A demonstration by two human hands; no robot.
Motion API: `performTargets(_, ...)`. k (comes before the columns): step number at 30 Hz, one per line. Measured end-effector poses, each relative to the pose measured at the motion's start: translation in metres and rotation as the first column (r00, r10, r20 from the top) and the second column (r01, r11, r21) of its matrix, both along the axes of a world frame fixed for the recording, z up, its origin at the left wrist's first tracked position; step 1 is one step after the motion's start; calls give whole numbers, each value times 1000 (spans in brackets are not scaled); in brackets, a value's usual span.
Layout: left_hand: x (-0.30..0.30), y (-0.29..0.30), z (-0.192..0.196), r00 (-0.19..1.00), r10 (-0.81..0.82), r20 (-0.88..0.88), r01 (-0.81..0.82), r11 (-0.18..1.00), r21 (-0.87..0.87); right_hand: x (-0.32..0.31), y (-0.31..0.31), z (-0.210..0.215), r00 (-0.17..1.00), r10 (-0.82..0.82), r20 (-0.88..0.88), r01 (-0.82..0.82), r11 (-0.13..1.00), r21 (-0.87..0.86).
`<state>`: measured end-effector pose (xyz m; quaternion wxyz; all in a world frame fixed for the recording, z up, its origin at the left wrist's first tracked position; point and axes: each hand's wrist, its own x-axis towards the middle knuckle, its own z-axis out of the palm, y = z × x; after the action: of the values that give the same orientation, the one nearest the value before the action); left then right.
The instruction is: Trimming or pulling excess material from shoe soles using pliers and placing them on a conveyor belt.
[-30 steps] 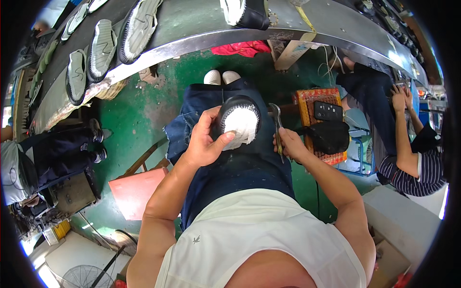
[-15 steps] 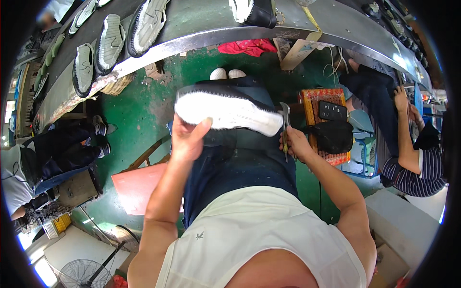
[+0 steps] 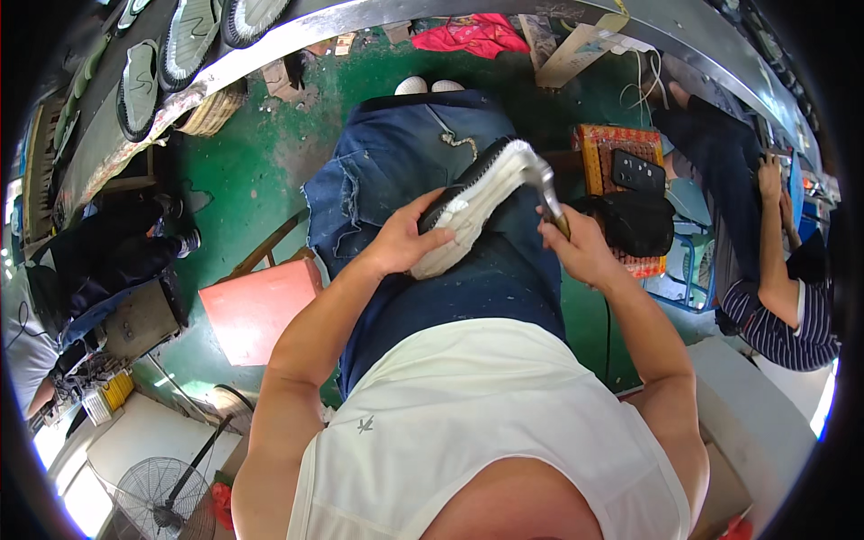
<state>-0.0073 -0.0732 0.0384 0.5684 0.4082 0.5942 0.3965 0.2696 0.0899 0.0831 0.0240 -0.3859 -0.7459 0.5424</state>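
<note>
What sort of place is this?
Likely a shoe workshop: grey shoes lie along the metal bench, the left hand holds a black-and-white shoe, and the right hand grips a metal tool.

From ten to two o'clock, a long metal-edged bench (image 3: 306, 32), bearing at ten to eleven a row of grey shoes (image 3: 139, 88) with dark-stitched rims. At two to three o'clock, an orange-bordered seat (image 3: 598, 153), bearing a flat black device (image 3: 638, 171) and, nearer three, a soft black pouch (image 3: 637, 225). Beneath, a green floor (image 3: 229, 171), bearing a salmon-topped stool (image 3: 261, 310) at eight to nine o'clock and, apparently, a crumpled pinkish-red cloth (image 3: 472, 36) at twelve.
</note>
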Motion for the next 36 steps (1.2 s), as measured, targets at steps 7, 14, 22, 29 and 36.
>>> performTargets(7,-7,2,6,968,-50,247,71,994,-77,-12,-22,26,872,444,206,-487,830,272)
performTargets(14,10,0,-7,945,321,67,-277,891,-360,-41,-18,23,819,463,339,-569,733,374)
performTargets(22,17,6,-25,975,200,-100,-220,941,-259,-22,-30,3,884,438,162,-466,802,374)
performTargets(29,16,8,-21,932,108,-346,-162,978,-133,-24,-4,36,792,541,283,-572,820,32)
performTargets(36,17,9,-12,919,39,-393,-70,995,-65,-51,-24,15,921,300,249,-334,937,107)
